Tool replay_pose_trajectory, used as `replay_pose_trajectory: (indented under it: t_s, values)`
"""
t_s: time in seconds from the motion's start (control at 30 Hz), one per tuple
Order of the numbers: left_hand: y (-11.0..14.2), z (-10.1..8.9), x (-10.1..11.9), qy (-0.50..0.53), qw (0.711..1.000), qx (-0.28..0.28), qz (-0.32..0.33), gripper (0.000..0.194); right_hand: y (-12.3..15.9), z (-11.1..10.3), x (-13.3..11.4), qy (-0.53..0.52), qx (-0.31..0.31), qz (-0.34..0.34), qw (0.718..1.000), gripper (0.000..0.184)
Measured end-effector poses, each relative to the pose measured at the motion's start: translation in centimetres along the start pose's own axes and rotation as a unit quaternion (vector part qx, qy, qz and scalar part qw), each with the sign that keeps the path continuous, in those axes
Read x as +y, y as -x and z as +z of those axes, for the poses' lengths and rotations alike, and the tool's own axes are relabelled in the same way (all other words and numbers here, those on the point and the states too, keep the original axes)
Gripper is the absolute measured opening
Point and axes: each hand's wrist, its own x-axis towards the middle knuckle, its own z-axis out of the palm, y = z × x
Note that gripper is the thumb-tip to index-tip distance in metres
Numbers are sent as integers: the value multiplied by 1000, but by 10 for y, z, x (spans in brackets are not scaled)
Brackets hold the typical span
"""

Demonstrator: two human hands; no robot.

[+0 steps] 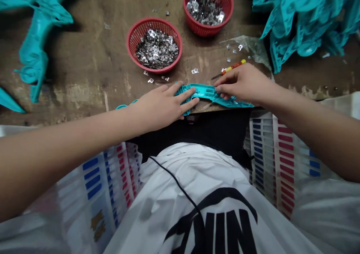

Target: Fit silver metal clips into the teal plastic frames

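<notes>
Our left hand [161,108] lay open and flat, its fingers spread over the left end of a teal plastic piece [209,92]. Our right hand [243,83] was partly closed, its fingers curled down and gripping the piece from the right. The piece lay across the near edge of the wooden table [84,92], at the middle of the frame, between both hands. A thin teal loop showed just beyond our left wrist.

Just above our right hand lay a screwdriver [232,67] with a red and yellow handle, its dark shaft pointing left. Loose metal clips [194,71] were scattered on the table around the centre, near a torn scrap of paper [247,47]. Two red baskets stood at upper centre: the nearer one [137,36] and the farther one [208,28], both filled with metal clips [156,49]. More teal plastic pieces [298,25] lay heaped at the upper right, and others [33,55] lay at the left. Below, a striped plastic sheet [270,152] spread across our lap, beside our white shirt [197,209] with its black print.
</notes>
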Motion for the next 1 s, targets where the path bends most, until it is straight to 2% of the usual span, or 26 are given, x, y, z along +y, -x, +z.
replay_pose_trajectory:
  t_s: [0.17,0.27,0.33,0.4,0.47,0.53,0.6,0.63,0.73,0.9,1.0]
  values:
    - [0,2,2,-7,1000,1,-2,74,5,4,-14,36,17,39,998,23]
    - [1,-7,7,1,1000,19,-9,73,6,8,-13,111,36,-6,993,27]
    - [1,-24,8,10,998,51,-36,60,8,11,-10,159,52,-53,984,28]
    - [-1,-44,0,8,989,99,-107,49,11,14,-8,210,62,-103,970,28]
    - [-5,-60,-18,5,966,140,-219,52,13,16,-8,260,51,-147,953,30]
    - [-10,-66,-43,23,934,123,-335,48,13,17,-7,291,31,-181,939,32]
    - [-14,-61,-68,86,903,74,-414,43,11,18,-5,299,20,-206,931,33]
    - [-16,-57,-78,121,891,64,-432,39,10,18,-4,299,20,-217,929,33]
    - [-16,-45,-93,177,880,94,-431,36,7,20,-2,305,31,-240,921,34]
    - [-14,-43,-90,188,886,149,-398,33,12,27,-13,380,11,-243,892,32]
    - [-16,-45,-87,282,853,213,-384,39,16,32,-23,400,1,-230,887,37]
